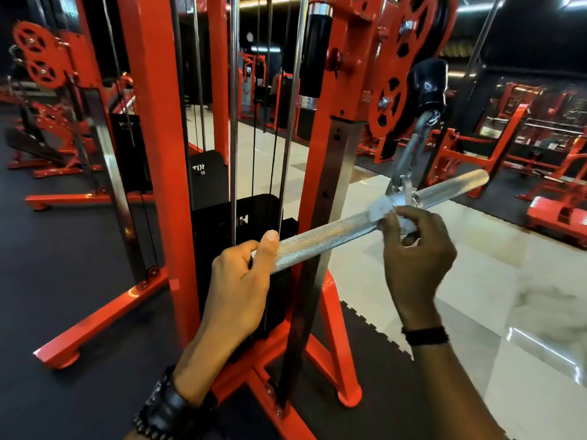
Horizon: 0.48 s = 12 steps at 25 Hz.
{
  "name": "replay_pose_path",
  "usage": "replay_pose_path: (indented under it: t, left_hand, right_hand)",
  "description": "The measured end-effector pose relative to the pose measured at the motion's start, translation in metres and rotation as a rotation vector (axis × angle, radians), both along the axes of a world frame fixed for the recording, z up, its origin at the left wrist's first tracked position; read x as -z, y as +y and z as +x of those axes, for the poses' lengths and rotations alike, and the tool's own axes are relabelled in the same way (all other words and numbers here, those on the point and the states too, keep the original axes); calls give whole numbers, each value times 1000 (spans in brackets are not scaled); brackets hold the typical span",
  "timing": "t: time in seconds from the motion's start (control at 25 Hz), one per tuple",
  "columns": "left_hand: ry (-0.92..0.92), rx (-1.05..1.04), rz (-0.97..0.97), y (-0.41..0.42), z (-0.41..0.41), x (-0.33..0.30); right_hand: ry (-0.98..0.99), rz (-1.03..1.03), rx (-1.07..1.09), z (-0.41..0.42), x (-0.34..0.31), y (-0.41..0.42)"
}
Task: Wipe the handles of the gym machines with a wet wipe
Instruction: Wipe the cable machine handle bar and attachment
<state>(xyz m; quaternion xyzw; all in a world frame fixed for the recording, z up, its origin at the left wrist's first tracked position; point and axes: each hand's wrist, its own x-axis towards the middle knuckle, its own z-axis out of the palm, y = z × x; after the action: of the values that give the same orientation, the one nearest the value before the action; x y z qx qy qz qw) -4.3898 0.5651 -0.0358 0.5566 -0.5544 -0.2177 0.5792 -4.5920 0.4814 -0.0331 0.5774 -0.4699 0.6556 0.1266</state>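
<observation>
A knurled silver bar handle (330, 231) hangs from a chain (411, 150) on the red cable machine (158, 147) and runs from lower left to upper right. My left hand (241, 281) grips the bar's near end, thumb lying along the top. My right hand (416, 246) is at the bar's middle, just below the swivel clamp, and pinches a small white wet wipe (382, 208) against the metal. The far half of the bar (454, 187) is bare.
The machine's steel upright (320, 236) and black weight stack (222, 217) stand right behind the bar. A black pulley housing (427, 84) hangs above. More red machines (540, 160) line both sides. Black rubber mat lies to the left, glossy tile floor (492, 296) to the right.
</observation>
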Motion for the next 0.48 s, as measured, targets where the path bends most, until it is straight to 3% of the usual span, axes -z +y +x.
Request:
replay_pose_path:
  t: [0.16,0.32,0.48]
  left_hand:
    - [-97,-36,-77,-5,-4,2]
    - [-51,-78,-44,-8,1,5]
    - [-98,-89,2,0,4,0]
  right_hand:
    - [-90,4,-230,53,18,35]
    - [37,-42,-474,101,39,78]
    - [-103,-28,-254,46,16,29]
